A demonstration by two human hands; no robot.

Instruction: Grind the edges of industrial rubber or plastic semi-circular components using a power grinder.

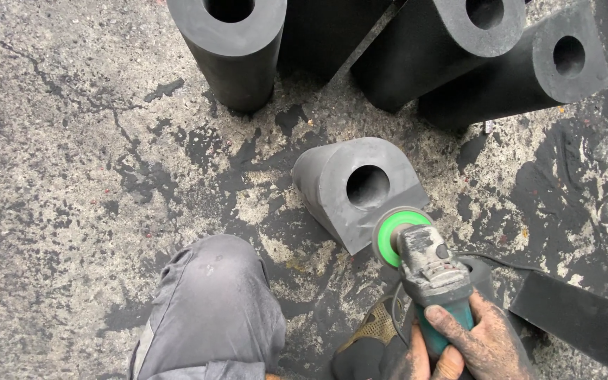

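- One angle grinder (427,271) is the tool in hand: a grimy grey head with a green flap disc (394,238) at the front and a teal body toward the person. It sits low right of centre, disc edge against the lower right corner of the near block's face.
- One right hand (483,338), blackened with dust, is wrapped tight round the teal body from the right, fingers curled over the top. This looks the sound place to grip: behind the head, well back from the disc.
- One left hand (416,359) shows only in part at the bottom edge, against the tail of the grinder; it seems closed on it, but most of it is out of frame, so I cannot tell for sure.
- As a judgement, the grinder is rigid, moderately heavy and apt to kick, so a two-handed hold suits it; its dusty casing may be slippery.
- One grey block (353,186) with a rounded top, flat base and round bore lies on the ground just ahead of the disc. It looks dense, rubbery and heavy, unlikely to shift under the tool.
- Four more dark bored blocks (237,42) stand or lie along the top edge, well apart from the hands.
- One grey-trousered knee (212,302) is bent at lower left, one shoe (374,327) beside it.
- One black strip (578,320) lies at lower right on the cracked, stained concrete floor (58,176).
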